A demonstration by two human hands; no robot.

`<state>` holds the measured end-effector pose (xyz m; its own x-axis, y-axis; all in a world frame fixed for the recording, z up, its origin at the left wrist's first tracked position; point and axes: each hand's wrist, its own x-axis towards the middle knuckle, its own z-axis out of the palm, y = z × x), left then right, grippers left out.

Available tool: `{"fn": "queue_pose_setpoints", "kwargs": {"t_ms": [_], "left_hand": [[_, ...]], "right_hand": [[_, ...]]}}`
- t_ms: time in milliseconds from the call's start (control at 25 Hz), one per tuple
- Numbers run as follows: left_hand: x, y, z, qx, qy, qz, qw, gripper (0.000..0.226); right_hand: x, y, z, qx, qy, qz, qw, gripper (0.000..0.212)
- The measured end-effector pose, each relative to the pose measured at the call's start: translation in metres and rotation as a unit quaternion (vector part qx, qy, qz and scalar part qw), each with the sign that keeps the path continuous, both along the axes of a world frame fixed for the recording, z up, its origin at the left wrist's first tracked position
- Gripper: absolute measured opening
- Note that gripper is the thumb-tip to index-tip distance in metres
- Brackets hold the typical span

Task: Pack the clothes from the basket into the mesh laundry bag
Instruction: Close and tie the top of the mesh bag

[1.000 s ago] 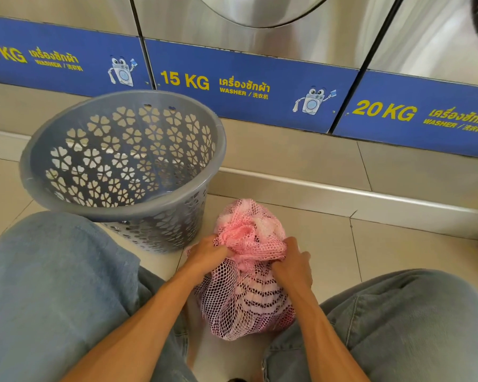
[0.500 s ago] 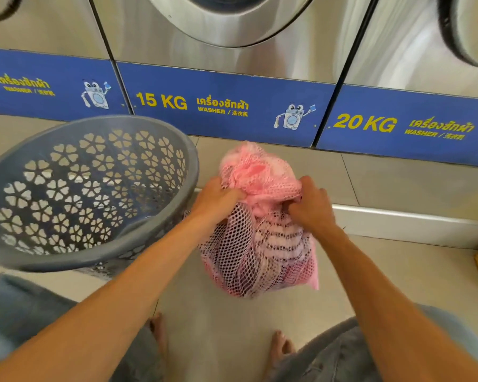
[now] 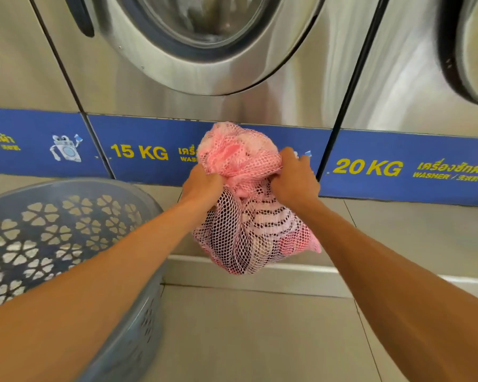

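A pink mesh laundry bag hangs in the air in front of the washers, bulging with clothes, among them a striped piece seen through the net. My left hand grips its bunched neck on the left side. My right hand grips the neck on the right. The gathered top of the bag puffs up above both fists. The grey plastic basket with flower-shaped holes stands on the floor at the lower left, under my left forearm; what shows of its inside holds no clothes.
A row of steel front-loading washers fills the back, the 15 KG machine's round door straight ahead above the bag and a 20 KG one to the right. A tiled step runs along their base. Tiled floor lies below.
Both hands have lifted the full bag off the floor and up toward the 15 KG washer. The view has risen, so the knees have left the frame and the basket sits lower left.
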<state>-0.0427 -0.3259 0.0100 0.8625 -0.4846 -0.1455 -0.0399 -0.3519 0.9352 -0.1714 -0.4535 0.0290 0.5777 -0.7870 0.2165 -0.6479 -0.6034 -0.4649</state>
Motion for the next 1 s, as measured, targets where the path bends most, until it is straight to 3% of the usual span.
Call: {"fn": "queue_pose_setpoints", "kwargs": {"t_ms": [120,240,440,600,800,1000], "left_hand": [[0.023,-0.02,-0.028,0.048,-0.007,0.059,0.997,0.032],[0.044,-0.03,-0.053,0.115,0.044,0.036,0.992,0.059],[0.094,-0.055,-0.087,0.197,-0.007,-0.016,0.98,0.071],[0.07,-0.039,-0.065,0.185,-0.007,0.021,0.982,0.076],[0.052,-0.017,-0.043,0.175,0.026,0.013,0.984,0.08],[0.02,0.021,-0.009,0.268,-0.078,-0.066,0.958,0.076]], "right_hand": [[0.023,-0.018,-0.026,0.054,-0.004,0.037,0.998,0.042],[0.024,-0.019,-0.069,0.098,0.076,0.137,0.983,0.058],[0.024,-0.001,-0.116,0.046,0.172,0.147,0.973,0.115],[0.036,0.001,-0.128,-0.017,0.166,0.111,0.98,0.106],[0.025,0.012,-0.12,-0.017,0.192,0.096,0.976,0.097],[0.002,0.039,-0.082,0.014,0.191,0.094,0.977,0.083]]}}
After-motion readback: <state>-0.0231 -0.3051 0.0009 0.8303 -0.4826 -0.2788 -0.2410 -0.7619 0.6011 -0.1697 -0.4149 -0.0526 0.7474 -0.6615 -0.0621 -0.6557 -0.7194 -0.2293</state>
